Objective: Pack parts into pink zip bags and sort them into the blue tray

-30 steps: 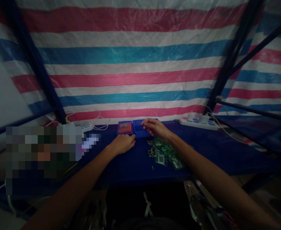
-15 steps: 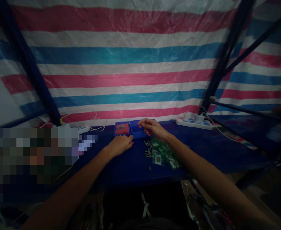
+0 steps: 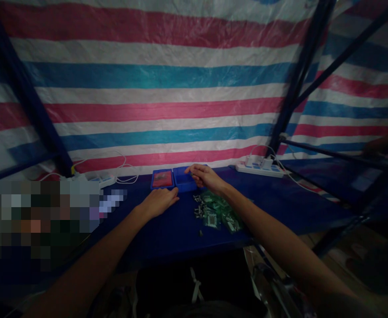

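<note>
My right hand [image 3: 205,176] is over a shallow blue tray [image 3: 182,177]; its thumb and forefinger are pinched together, and anything between them is too small to make out. My left hand [image 3: 157,201] lies palm down on the blue table, fingers loosely apart, just in front of another blue tray [image 3: 152,180]. Inside that tray lies a red bag [image 3: 162,178] with something greyish on top. Below my right wrist are loose small metal screws [image 3: 198,211] beside a heap of greenish clear plastic packets [image 3: 211,219] with metal pieces inside.
One small piece [image 3: 200,233] lies near the table's front edge. A white power strip [image 3: 260,168] with plugs and cables is at the back right, another power strip [image 3: 106,180] at the back left. Blue metal posts [image 3: 293,84] frame a striped sheet [image 3: 167,106]. The left side is pixelated.
The view has swung slightly right, so everything sits further left. My right thumb and forefinger have drawn closer together over the tray. My left hand stays in front of the red bag's tray.
</note>
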